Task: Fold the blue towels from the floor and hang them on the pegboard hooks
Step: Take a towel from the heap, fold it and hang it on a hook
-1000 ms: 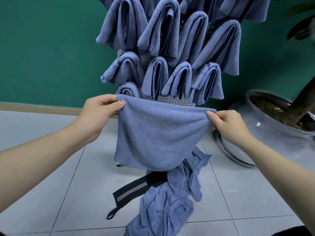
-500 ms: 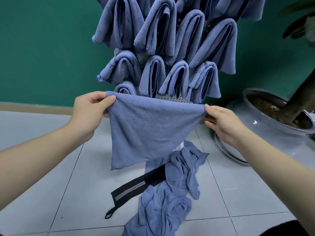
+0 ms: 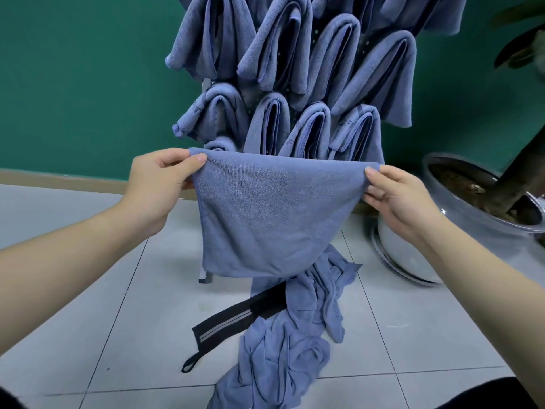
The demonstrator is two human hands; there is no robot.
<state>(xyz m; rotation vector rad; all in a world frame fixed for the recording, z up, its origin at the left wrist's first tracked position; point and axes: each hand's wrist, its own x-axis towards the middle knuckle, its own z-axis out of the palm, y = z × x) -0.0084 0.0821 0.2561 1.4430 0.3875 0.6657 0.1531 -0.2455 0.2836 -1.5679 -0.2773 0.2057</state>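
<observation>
Two hands hold one folded blue towel (image 3: 271,214) taut by its top corners, in front of the pegboard (image 3: 317,36). On the left, the left hand (image 3: 156,184) pinches its corner, thumb on the near face and fingers (image 3: 172,159) curled over the fold. The cloth between hangs as a doubled panel, bottom edge clear of the floor (image 3: 88,290). It looks soft, light and limp, likely to sag wherever it is not supported, so the corners or the folded top edge seem the sensible places to grip. Behind it, hung towels (image 3: 295,84) crowd the hooks in rows. Below, a heap of loose towels (image 3: 283,349) lies crumpled on the tiles, with a black strap (image 3: 236,317) running under it. On the right, the right hand (image 3: 398,196) clamps the other corner between thumb and fingers. Further right stands a glossy plant pot (image 3: 460,225) holding soil and a trunk.
</observation>
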